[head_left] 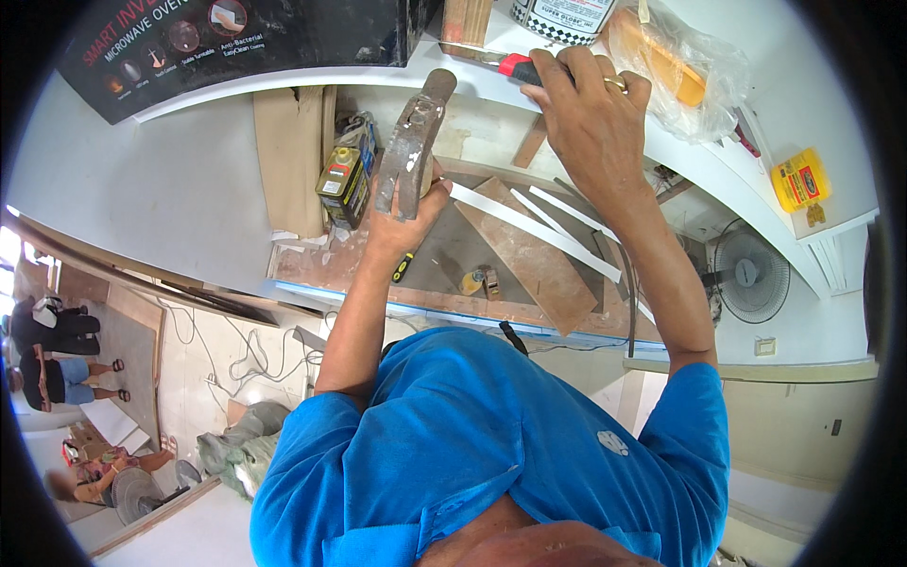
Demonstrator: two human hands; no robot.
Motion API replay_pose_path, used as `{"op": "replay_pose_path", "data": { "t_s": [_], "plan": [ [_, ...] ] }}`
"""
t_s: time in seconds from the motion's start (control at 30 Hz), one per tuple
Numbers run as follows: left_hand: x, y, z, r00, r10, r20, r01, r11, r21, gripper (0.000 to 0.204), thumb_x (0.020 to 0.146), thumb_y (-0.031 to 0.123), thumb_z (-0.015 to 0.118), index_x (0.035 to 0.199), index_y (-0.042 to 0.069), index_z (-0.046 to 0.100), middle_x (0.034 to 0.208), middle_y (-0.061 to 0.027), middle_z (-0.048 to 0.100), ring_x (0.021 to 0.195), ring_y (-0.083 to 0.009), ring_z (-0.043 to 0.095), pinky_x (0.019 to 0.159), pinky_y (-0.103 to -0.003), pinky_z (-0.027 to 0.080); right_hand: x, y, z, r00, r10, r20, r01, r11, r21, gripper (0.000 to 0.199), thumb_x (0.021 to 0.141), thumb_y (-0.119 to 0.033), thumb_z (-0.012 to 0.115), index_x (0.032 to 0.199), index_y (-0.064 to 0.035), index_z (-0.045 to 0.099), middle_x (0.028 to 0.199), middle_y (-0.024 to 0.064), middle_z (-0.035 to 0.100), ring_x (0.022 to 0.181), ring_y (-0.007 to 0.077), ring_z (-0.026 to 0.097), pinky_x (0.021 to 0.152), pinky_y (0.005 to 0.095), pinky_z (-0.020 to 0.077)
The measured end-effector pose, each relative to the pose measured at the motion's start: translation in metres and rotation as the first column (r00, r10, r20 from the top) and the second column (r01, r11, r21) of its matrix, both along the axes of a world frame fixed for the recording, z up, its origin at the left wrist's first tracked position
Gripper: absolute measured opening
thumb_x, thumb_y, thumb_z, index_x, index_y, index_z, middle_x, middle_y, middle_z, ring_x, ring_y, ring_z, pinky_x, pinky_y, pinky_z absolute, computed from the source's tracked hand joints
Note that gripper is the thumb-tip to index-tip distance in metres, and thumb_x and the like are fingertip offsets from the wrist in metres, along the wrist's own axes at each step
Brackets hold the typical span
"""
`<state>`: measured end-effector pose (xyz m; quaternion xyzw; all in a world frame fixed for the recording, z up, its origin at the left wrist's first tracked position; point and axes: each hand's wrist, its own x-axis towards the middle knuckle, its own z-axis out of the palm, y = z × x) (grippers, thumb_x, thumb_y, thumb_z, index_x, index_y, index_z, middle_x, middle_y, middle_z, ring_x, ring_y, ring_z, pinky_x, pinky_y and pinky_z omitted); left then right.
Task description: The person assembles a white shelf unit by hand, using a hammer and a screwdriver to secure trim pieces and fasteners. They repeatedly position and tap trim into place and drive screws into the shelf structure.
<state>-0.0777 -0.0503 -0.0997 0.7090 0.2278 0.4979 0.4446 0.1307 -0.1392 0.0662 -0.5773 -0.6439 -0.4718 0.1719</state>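
Observation:
My left hand [408,222] is closed round a claw hammer [412,142], whose worn, paint-spotted metal head points up toward the shelf. In my right hand [597,123] is a chisel [520,68] with a red and black handle, lying nearly level. Its metal blade reaches left to a wooden block [466,23] on the white shelf [378,79]; whether the tip touches the block I cannot tell. The hammer head is apart from the chisel handle. A ring shows on one finger of my right hand.
On the shelf stand a black microwave carton [236,57], a white tub [565,14], a plastic bag [675,71] and a yellow container [799,180]. Below are a metal can [342,184], white strips [539,231], a wooden board [529,255] and a fan [751,271]. People [57,373] are at far left.

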Motion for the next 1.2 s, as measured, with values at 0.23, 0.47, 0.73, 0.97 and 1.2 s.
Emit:
{"op": "replay_pose_path", "data": {
  "t_s": [0.23, 0.47, 0.73, 0.97, 1.2],
  "plan": [
    [-0.003, -0.001, -0.002, 0.999, 0.033, -0.038, -0.034, 0.999, -0.017, 0.018, 0.084, -0.002, 0.073, 0.098, 0.004, 0.063, 0.080, -0.0065, 0.062, 0.064, -0.0187, 0.060, 0.058, -0.034, 0.048, 0.001, 0.002, 0.000, 1.000, -0.009, 0.007, 0.009, 1.000, 0.001, 0.033, 0.096, -0.041, 0.068, 0.114, -0.0131, 0.072, 0.097, -0.0001, 0.061, 0.093, 0.0175, 0.064, 0.086, 0.0435, 0.0386],
    [-0.004, -0.001, -0.001, 0.997, 0.053, -0.048, -0.055, 0.998, -0.035, 0.017, 0.084, 0.000, 0.073, 0.097, 0.005, 0.063, 0.080, -0.0063, 0.062, 0.064, -0.0181, 0.060, 0.058, -0.034, 0.048, 0.000, 0.002, 0.000, 1.000, -0.002, 0.011, 0.002, 1.000, 0.001, 0.032, 0.096, -0.041, 0.069, 0.113, -0.0136, 0.072, 0.097, 0.0000, 0.061, 0.093, 0.0175, 0.064, 0.086, 0.0437, 0.0383],
    [-0.006, -0.002, 0.003, 0.998, 0.028, -0.050, -0.029, 0.999, -0.027, 0.017, 0.085, 0.001, 0.074, 0.097, 0.005, 0.063, 0.081, -0.0056, 0.063, 0.065, -0.0167, 0.061, 0.059, -0.033, 0.049, 0.002, 0.001, 0.000, 1.000, -0.011, 0.015, 0.011, 1.000, -0.013, 0.032, 0.096, -0.040, 0.069, 0.114, -0.0131, 0.072, 0.098, 0.0003, 0.061, 0.093, 0.0174, 0.064, 0.086, 0.0438, 0.0382],
    [-0.007, -0.005, 0.005, 0.991, 0.091, -0.099, -0.097, 0.994, -0.058, 0.024, 0.080, 0.017, 0.079, 0.096, 0.002, 0.070, 0.086, -0.0146, 0.072, 0.077, -0.0308, 0.072, 0.074, -0.042, 0.056, 0.002, 0.001, 0.000, 1.000, -0.001, 0.010, 0.001, 1.000, -0.019, 0.032, 0.097, -0.040, 0.069, 0.114, -0.0127, 0.072, 0.099, 0.0006, 0.061, 0.095, 0.0176, 0.064, 0.087, 0.0441, 0.0389],
    [-0.009, -0.004, 0.002, 0.999, 0.020, -0.032, -0.022, 0.998, -0.064, 0.024, 0.085, -0.006, 0.074, 0.101, 0.006, 0.062, 0.083, -0.0009, 0.061, 0.062, -0.0095, 0.058, 0.054, -0.027, 0.046, 0.003, 0.002, 0.001, 1.000, 0.026, 0.001, -0.026, 1.000, -0.007, 0.032, 0.097, -0.038, 0.069, 0.113, -0.0117, 0.071, 0.099, 0.0009, 0.062, 0.095, 0.0187, 0.065, 0.088, 0.0454, 0.0400]
  ]
}}
